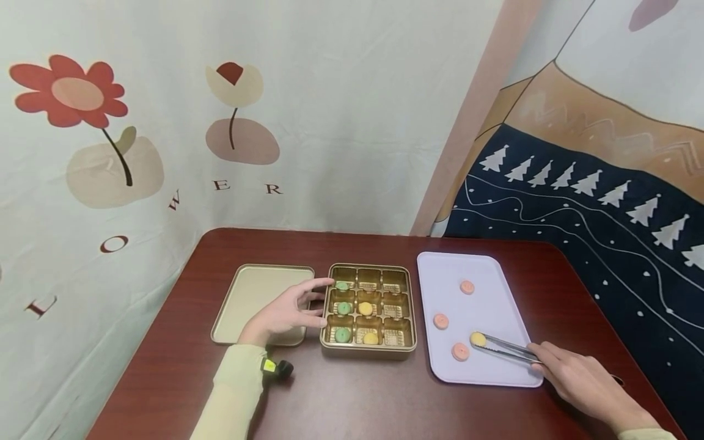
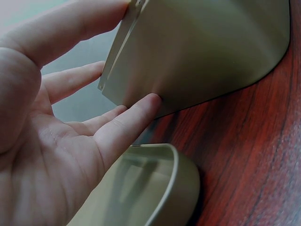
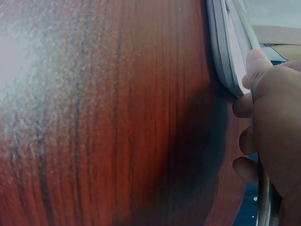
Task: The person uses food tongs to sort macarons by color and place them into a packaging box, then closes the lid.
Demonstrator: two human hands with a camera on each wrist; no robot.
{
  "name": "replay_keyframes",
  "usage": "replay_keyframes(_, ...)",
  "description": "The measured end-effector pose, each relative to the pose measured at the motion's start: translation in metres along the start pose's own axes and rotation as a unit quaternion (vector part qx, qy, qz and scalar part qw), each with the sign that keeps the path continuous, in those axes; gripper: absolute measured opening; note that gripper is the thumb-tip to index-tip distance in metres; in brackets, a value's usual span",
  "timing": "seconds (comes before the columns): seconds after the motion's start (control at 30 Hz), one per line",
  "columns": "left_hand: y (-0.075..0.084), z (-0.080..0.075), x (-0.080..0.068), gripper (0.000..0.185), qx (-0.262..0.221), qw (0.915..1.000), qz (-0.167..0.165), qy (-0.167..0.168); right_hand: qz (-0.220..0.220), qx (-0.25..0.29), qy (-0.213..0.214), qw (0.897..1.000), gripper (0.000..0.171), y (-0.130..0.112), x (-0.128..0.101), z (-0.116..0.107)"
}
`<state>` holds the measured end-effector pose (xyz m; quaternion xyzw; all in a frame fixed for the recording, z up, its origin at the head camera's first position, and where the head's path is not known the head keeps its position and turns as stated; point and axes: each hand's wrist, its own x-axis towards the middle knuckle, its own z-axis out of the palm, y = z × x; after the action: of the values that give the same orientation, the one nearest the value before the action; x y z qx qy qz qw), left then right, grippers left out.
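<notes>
A gold tin (image 1: 368, 350) with a grid of compartments sits mid-table; green cookies (image 1: 343, 308) fill its left column and two yellow ones (image 1: 365, 307) lie in the middle column. My left hand (image 1: 291, 310) rests with straight fingers (image 2: 136, 117) against the tin's left wall (image 2: 197, 52), over the gold lid (image 1: 247, 299). My right hand (image 1: 583, 382) grips metal tongs (image 1: 508, 348) whose tips pinch a yellow cookie (image 1: 478, 338) on the white tray (image 1: 495, 373). Three pink cookies (image 1: 460, 351) lie on that tray. In the right wrist view the hand (image 3: 270, 141) holds the tongs (image 3: 263, 197) by the tray's edge (image 3: 221, 52).
The dark red wooden table (image 1: 363, 403) ends at patterned cloth backdrops behind and on both sides. A small black and yellow device (image 1: 275, 367) is strapped at my left wrist. The lid's rim (image 2: 160, 188) lies just under my left palm.
</notes>
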<state>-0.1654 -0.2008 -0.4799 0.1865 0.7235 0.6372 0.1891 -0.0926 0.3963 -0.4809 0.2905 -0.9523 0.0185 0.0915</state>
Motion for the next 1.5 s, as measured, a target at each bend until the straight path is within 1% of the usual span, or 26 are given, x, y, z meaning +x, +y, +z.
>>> replay_keyframes(0.23,0.0,0.0,-0.001,0.093,0.001,1.0,0.002,-0.001,-0.011,0.002,0.024,1.0,0.037,0.0,0.004,-0.001)
replay_keyframes(0.37,0.0,0.0,-0.001,0.093,0.0,1.0,0.003,-0.002,-0.019,0.005,0.053,0.998,0.039,0.001,0.011,-0.008)
replay_keyframes(0.43,0.0,0.0,0.0,0.093,0.001,1.0,0.004,-0.003,-0.019,0.005,0.06,0.998,0.04,0.002,0.017,-0.014)
replay_keyframes(0.67,0.0,0.001,0.0,0.094,-0.001,1.0,-0.002,-0.002,-0.015,0.001,0.072,0.997,0.042,0.006,0.038,-0.035)
replay_keyframes(0.83,-0.001,0.001,0.0,0.095,0.001,1.0,-0.001,-0.005,-0.007,-0.005,0.075,0.997,0.044,0.008,0.05,-0.046)
replay_keyframes(0.93,-0.001,0.0,0.0,0.095,0.001,1.0,0.0,-0.005,-0.005,-0.004,0.081,0.997,0.044,0.008,0.056,-0.049)
replay_keyframes(1.07,0.0,0.0,0.0,0.095,-0.002,1.0,-0.001,-0.003,-0.01,0.001,0.09,0.996,0.045,0.005,0.064,-0.047)
replay_keyframes(1.27,-0.001,-0.001,0.0,0.095,0.0,1.0,-0.002,-0.006,-0.005,0.002,0.082,0.997,0.045,-0.002,0.08,-0.043)
replay_keyframes(1.5,-0.002,-0.001,0.0,0.095,0.001,1.0,0.0,-0.005,0.017,0.013,0.03,0.999,0.041,-0.015,0.104,-0.042)
